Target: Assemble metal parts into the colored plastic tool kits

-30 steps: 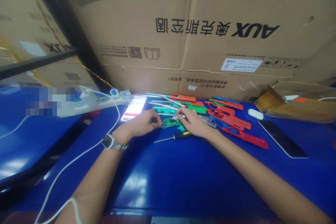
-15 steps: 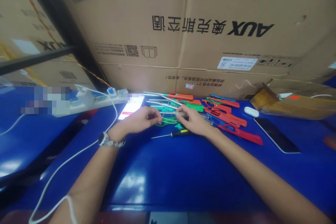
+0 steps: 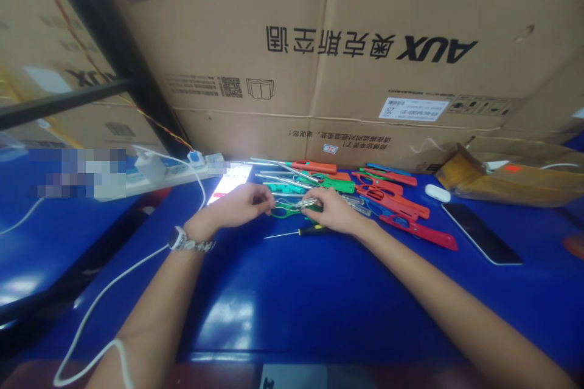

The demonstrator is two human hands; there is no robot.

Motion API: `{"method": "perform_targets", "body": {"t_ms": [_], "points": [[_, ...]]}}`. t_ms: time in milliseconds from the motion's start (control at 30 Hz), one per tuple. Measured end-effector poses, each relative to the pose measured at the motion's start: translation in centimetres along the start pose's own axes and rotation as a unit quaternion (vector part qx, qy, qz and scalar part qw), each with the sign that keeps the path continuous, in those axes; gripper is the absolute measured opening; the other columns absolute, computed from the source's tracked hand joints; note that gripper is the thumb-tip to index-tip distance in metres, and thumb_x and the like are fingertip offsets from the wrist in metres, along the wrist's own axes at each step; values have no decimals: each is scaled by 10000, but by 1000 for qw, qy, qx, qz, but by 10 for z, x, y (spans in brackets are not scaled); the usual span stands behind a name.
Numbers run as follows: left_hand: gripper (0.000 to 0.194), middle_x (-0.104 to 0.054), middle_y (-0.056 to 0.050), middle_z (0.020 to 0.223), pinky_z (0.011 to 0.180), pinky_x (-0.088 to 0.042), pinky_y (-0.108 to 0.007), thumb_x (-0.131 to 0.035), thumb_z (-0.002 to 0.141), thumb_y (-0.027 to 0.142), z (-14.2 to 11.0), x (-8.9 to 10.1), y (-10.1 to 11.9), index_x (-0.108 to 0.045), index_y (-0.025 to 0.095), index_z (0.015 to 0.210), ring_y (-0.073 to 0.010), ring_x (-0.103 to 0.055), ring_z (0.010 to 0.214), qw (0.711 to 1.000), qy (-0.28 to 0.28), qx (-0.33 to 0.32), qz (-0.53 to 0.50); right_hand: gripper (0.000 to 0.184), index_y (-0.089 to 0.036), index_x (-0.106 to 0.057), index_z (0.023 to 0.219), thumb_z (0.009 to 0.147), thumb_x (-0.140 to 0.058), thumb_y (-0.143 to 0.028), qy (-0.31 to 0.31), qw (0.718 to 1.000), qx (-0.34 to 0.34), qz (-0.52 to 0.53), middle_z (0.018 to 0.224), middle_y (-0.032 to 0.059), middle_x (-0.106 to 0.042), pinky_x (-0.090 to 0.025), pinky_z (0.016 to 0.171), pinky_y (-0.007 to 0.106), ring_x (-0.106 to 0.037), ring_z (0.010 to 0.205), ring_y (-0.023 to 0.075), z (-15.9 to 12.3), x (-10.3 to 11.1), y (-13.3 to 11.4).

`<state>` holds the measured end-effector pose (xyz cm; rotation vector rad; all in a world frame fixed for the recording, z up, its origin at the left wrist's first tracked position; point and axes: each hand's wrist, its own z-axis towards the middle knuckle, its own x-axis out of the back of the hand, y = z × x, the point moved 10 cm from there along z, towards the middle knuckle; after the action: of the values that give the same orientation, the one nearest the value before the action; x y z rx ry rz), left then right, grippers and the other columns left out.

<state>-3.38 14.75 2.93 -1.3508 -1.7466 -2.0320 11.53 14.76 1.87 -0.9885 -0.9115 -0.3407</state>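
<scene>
My right hand (image 3: 336, 211): fingers closed on small shiny part (image 3: 309, 202) | my left hand (image 3: 246, 203): curled, grip I cannot tell | risk: thin wire (image 3: 286, 202) could tear, if pulled too strongly

The single view looks from the person's head, forward and steeply down onto the bench (image 3: 283, 298). Both hands show near the middle of the view, the left hand (image 3: 246, 203) and the right hand (image 3: 335, 209) about an arm's reach away. On the near side of the hands, the bench's blue surface spreads toward the camera; beyond them, the view faces printed cardboard (image 3: 219, 24), which fills much of the upper part.
</scene>
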Motion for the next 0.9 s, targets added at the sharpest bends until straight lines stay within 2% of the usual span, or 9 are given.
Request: {"method": "perform_targets", "body": {"t_ms": [167, 333, 600, 733, 900], "points": [[169, -717, -40, 775, 729, -500, -300, -547, 821, 310, -2, 3, -1, -632, 164, 810, -182, -659, 730, 1000, 2, 13, 7, 24, -182, -695, 850, 840, -682, -200, -7, 1000, 26, -8, 800, 16, -688, -333, 724, 287, -561, 734, 155, 6, -1, -7], [153, -718, -38, 758, 723, -501, -303, -538, 805, 290, -2, 7, -7, -632, 169, 794, -188, -667, 724, 999, 14, 31, 9, 80, -173, -725, 882, 861, -649, -187, -19, 999, 45, 1, 816, 26, -703, -339, 703, 280, -562, 723, 147, 11, -4, -16], [119, -714, -32, 743, 670, -500, -283, -524, 771, 232, 2, 4, -22, -622, 179, 815, -185, -670, 706, 999, 29, 17, 33, 102, -163, -723, 828, 850, -632, -202, -18, 999, 18, 33, 651, -22, -591, -303, 597, 251, -452, 578, 111, 12, -10, -10], [115, -707, -28, 733, 664, -496, -280, -520, 767, 220, 4, 2, -25, -613, 183, 823, -184, -664, 703, 999, 34, 5, 32, 99, -158, -694, 797, 844, -635, -222, -20, 998, -2, 55, 674, -11, -612, -326, 596, 249, -490, 583, 118, 12, -12, -5], [123, -685, -28, 723, 623, -454, -282, -511, 776, 238, 5, 1, -22, -617, 185, 813, -188, -626, 676, 997, 36, 17, 68, 122, -161, -683, 811, 866, -615, -247, -25, 997, 2, 69, 724, 8, -645, -366, 640, 259, -529, 633, 135, 10, -14, -5]]}}
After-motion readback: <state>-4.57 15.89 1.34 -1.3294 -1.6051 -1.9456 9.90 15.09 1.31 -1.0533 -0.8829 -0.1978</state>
